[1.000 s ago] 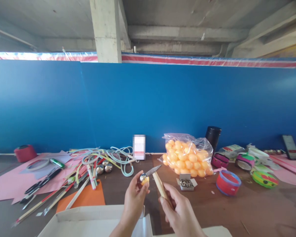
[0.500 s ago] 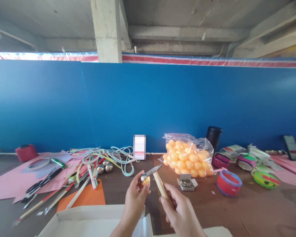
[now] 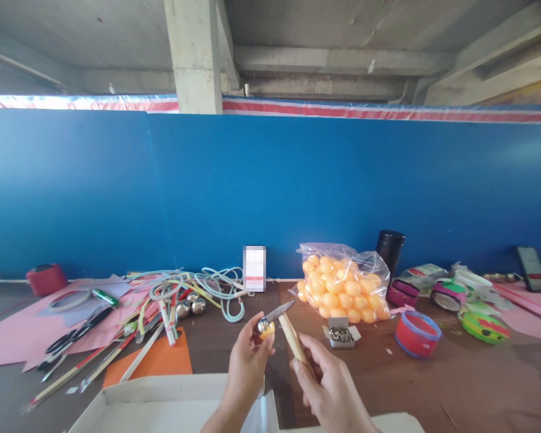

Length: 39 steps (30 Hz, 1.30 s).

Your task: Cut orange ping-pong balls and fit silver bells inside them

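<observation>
My left hand (image 3: pixel 249 355) is closed around a small orange ping-pong ball (image 3: pixel 269 332) partly covered with shiny silver thumbtacks. My right hand (image 3: pixel 321 376) grips the wooden handle of a small hammer (image 3: pixel 293 343). Its dark metal head lies across the handle's top, tapering to a point at the right, with its other end against or very near the tacks; I cannot tell whether they touch. Just beyond my right hand stands an open box of silver thumbtacks (image 3: pixel 341 335). Several shiny silver balls (image 3: pixel 190 305) sit at the left.
Behind the tack box is a clear bag of orange balls (image 3: pixel 342 291). Scissors (image 3: pixel 79 331), sticks and tubing (image 3: pixel 220 288) clutter the left. A white box (image 3: pixel 171 400) is below my hands. On the right are a red ring-shaped container (image 3: pixel 418 334) and a black cylinder (image 3: pixel 390 252).
Both hands keep their grips in nearly the same places. The view has shifted very slightly.
</observation>
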Each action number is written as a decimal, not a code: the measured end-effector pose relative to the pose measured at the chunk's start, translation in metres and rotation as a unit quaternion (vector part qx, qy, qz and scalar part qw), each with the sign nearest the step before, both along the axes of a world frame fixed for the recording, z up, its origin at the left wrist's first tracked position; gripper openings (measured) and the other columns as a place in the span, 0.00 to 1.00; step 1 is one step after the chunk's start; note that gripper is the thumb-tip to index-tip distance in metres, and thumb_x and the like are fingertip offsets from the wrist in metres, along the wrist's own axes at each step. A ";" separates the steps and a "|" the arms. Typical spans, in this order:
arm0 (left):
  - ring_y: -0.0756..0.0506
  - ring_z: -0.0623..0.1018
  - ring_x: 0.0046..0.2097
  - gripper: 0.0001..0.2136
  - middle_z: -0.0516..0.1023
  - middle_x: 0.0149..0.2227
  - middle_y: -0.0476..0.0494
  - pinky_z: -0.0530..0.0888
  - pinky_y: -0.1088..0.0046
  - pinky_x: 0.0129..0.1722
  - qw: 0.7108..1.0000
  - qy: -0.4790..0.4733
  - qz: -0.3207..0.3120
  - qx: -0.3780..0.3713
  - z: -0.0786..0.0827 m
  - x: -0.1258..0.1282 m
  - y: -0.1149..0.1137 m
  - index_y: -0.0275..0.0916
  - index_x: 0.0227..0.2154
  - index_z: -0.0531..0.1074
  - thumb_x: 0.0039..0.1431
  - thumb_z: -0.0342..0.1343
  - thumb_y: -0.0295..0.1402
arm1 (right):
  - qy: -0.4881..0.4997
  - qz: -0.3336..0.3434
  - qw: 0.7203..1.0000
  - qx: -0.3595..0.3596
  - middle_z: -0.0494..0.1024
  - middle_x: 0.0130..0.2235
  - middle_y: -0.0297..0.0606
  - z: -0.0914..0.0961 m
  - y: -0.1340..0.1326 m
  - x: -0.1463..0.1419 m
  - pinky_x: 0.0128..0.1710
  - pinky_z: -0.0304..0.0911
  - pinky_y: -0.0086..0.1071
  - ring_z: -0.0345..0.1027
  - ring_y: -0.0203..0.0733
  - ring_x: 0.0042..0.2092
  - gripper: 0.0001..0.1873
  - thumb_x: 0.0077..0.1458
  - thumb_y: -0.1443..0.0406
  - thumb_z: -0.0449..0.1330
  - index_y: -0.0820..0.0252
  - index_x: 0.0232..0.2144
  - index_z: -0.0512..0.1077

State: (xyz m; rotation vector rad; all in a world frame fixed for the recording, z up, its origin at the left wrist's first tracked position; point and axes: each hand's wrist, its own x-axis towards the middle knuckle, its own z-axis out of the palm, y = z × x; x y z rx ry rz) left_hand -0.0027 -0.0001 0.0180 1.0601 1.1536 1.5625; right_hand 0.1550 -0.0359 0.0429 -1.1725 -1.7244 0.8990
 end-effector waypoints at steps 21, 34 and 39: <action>0.48 0.74 0.33 0.26 0.76 0.36 0.42 0.75 0.72 0.31 1.000 0.017 -0.014 0.012 0.002 0.001 -0.002 0.35 0.49 0.67 0.46 0.61 0.39 | 0.039 -0.048 0.998 -0.006 0.73 0.26 0.32 0.005 -0.002 -0.007 0.16 0.60 0.23 0.62 0.32 0.18 0.17 0.56 0.59 0.53 0.58 0.47 0.66; 0.46 0.76 0.33 0.28 0.76 0.35 0.42 0.76 0.70 0.31 1.000 0.000 -0.003 0.001 -0.002 0.000 -0.001 0.35 0.49 0.68 0.44 0.62 0.40 | 0.018 -0.020 1.000 -0.005 0.74 0.27 0.33 0.002 -0.001 -0.004 0.17 0.61 0.23 0.64 0.33 0.18 0.17 0.56 0.58 0.53 0.58 0.46 0.68; 0.46 0.77 0.35 0.27 0.76 0.39 0.41 0.77 0.70 0.32 1.000 0.005 -0.005 0.002 -0.005 -0.003 0.002 0.36 0.50 0.67 0.45 0.61 0.40 | 0.048 -0.055 0.997 0.007 0.74 0.26 0.33 0.002 -0.002 -0.006 0.13 0.58 0.22 0.62 0.32 0.17 0.19 0.55 0.57 0.53 0.57 0.47 0.67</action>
